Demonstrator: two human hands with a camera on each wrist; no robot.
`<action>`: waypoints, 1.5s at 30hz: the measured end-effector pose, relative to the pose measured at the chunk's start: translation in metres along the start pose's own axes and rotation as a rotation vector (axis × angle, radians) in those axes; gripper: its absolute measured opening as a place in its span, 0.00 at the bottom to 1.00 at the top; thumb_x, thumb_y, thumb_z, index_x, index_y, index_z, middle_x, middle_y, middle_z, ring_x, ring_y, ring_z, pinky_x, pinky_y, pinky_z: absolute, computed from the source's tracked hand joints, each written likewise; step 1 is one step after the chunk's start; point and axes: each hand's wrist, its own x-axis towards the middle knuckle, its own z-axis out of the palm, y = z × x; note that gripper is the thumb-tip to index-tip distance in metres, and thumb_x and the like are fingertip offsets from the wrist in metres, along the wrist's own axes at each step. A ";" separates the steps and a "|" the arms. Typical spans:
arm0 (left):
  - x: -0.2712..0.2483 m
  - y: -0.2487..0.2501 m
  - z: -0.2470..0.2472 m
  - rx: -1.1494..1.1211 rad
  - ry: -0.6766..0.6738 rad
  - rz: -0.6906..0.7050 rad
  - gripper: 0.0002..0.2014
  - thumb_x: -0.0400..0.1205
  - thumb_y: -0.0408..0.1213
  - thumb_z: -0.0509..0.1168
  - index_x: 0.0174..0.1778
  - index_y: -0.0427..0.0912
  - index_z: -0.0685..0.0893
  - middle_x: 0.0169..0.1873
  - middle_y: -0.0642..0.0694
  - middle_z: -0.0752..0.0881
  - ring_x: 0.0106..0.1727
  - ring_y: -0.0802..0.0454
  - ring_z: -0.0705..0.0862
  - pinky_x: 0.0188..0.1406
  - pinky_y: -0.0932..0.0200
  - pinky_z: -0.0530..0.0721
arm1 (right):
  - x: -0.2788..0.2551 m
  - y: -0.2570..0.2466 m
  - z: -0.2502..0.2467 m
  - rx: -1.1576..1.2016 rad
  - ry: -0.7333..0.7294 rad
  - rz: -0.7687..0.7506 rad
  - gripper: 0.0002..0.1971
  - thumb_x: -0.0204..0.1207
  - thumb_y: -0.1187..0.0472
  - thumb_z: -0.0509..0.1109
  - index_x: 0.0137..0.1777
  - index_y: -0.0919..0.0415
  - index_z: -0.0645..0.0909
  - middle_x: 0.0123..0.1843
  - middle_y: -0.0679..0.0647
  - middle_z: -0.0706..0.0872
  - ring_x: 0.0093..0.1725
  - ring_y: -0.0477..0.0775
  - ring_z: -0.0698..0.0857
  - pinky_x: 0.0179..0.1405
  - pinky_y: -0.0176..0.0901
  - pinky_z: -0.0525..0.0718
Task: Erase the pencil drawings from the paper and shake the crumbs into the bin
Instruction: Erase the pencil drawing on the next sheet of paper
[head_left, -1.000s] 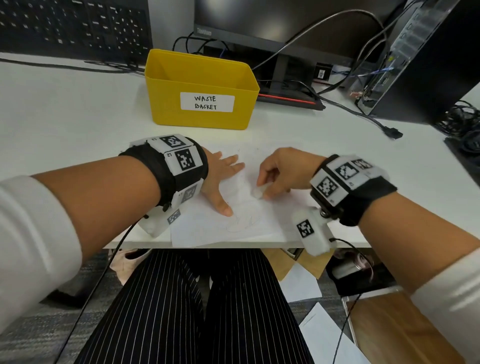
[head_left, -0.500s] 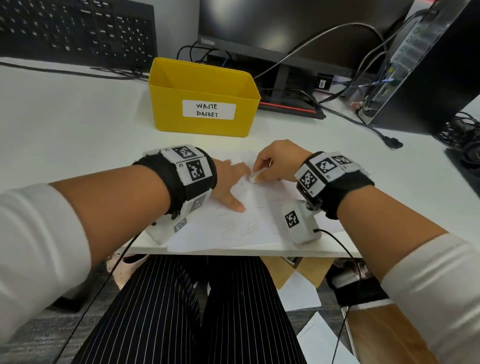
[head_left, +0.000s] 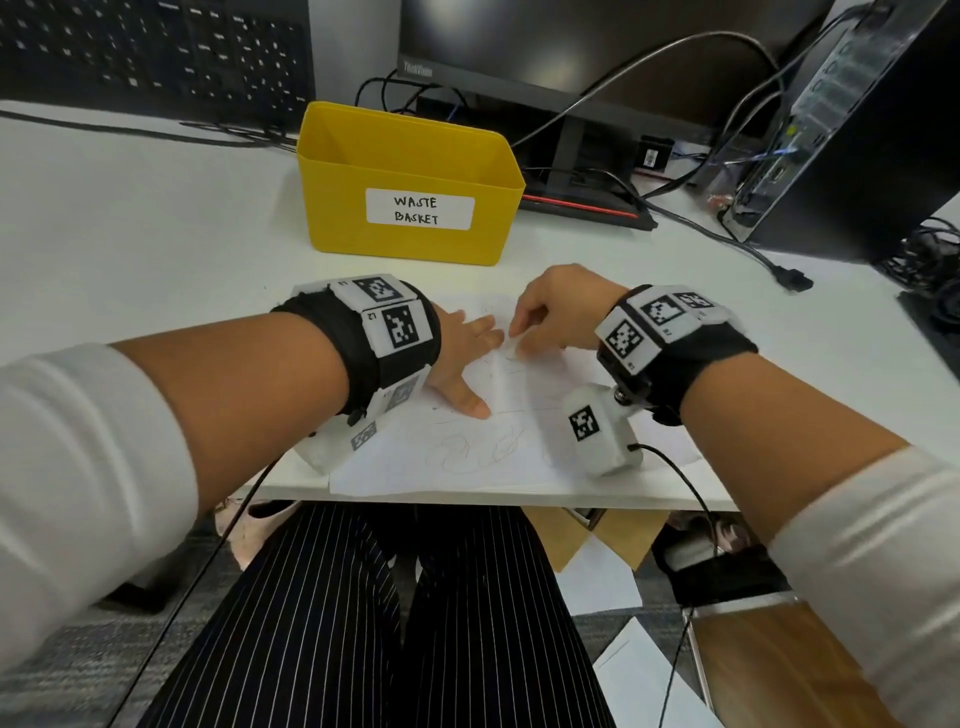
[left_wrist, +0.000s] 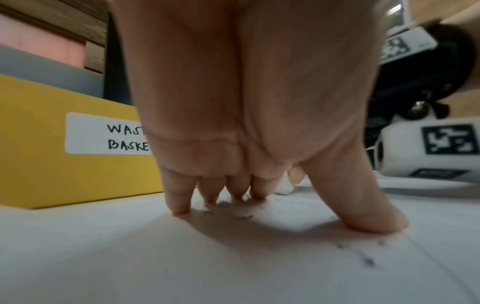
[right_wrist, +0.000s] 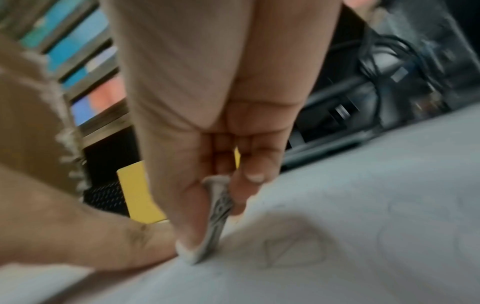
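The erasing looks partly done, no more. Taking the paper (head_left: 457, 441) as the landmark, it lies flat at the near edge of the worktop (head_left: 130, 249), and on its near part 1 looping pencil scribble (head_left: 475, 449) is untouched. The right wrist view shows at least 1 more faint outline, a roughly triangular shape (right_wrist: 293, 253), just beside the spot being rubbed, so I count at least 2 drawings left; other faint marks are too blurred to count. On the middle of the sheet the left hand (head_left: 462, 358) presses down with straight, spread fingers and thumb, its grip open and holding nothing, pinning the paper. Dark crumbs (left_wrist: 244, 216) lie scattered on the paper around those fingertips, several small specks, too many and too small to number. Just beside that hand, toward the far part of the sheet, the right hand (head_left: 558, 312) has its grip closed around 1 white eraser (right_wrist: 217, 218), pinched between thumb and fingers with its tip down on the paper. Beyond the far edge of the paper, near but apart from it, stands 1 yellow bin (head_left: 410, 182) labelled as a waste basket. What shows of its inside looks bare, so I judge the shaking-out step not yet begun; the remaining drawings come first.
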 end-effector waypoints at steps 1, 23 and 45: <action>0.000 0.000 0.000 -0.002 -0.002 -0.001 0.48 0.80 0.62 0.57 0.82 0.43 0.34 0.82 0.46 0.35 0.83 0.40 0.43 0.79 0.43 0.51 | 0.002 0.000 0.002 -0.035 0.019 0.000 0.12 0.69 0.59 0.77 0.52 0.61 0.87 0.34 0.43 0.79 0.33 0.42 0.77 0.30 0.24 0.72; 0.000 -0.003 -0.003 0.046 -0.029 0.026 0.48 0.79 0.62 0.58 0.81 0.48 0.32 0.82 0.46 0.34 0.83 0.41 0.42 0.79 0.40 0.50 | -0.025 0.001 0.012 0.071 -0.202 0.023 0.10 0.66 0.63 0.79 0.48 0.60 0.87 0.29 0.46 0.79 0.26 0.41 0.75 0.25 0.26 0.73; 0.006 -0.005 0.000 -0.041 0.006 0.033 0.51 0.78 0.61 0.62 0.82 0.44 0.33 0.82 0.47 0.36 0.83 0.41 0.42 0.79 0.41 0.49 | 0.001 -0.009 0.001 -0.037 -0.001 0.026 0.10 0.69 0.60 0.76 0.50 0.61 0.88 0.30 0.41 0.77 0.28 0.38 0.74 0.20 0.19 0.71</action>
